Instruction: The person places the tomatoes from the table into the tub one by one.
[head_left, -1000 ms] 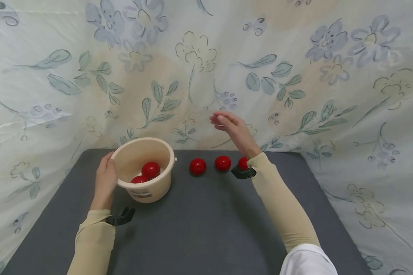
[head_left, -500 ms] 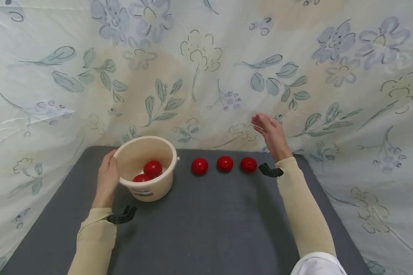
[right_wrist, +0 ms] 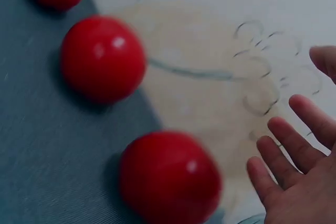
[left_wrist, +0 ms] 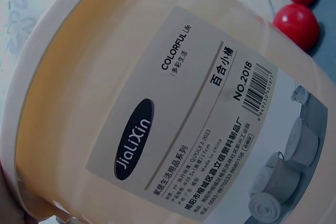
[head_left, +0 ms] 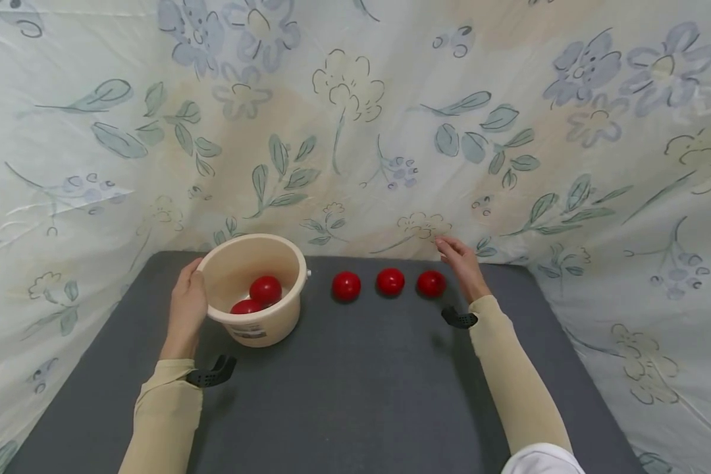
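Observation:
My left hand (head_left: 187,306) grips the rim of a cream plastic bucket (head_left: 278,326) on the left of the table, thumb over the edge. The bucket tilts toward me, and its printed label (left_wrist: 184,114) fills much of the left wrist view. Inside lie two glossy red balls (head_left: 265,290). Three more red balls stand in a row right of the bucket: one near it (head_left: 346,286), a middle ball (head_left: 390,282) and a right-hand ball (head_left: 431,284). Just above and right of that last ball (right_wrist: 170,177), my right hand (head_left: 463,266) hovers with fingers spread, holding nothing.
A dark grey table (head_left: 355,395) lies under everything. Floral cloth (head_left: 355,131) hangs along its back and both sides, close behind the row of balls. Black wrist mounts (head_left: 212,372) are strapped to both forearms.
My right hand first moves right, away from above the bucket side, then comes down toward the right-hand ball. The left hand keeps its hold on the bucket.

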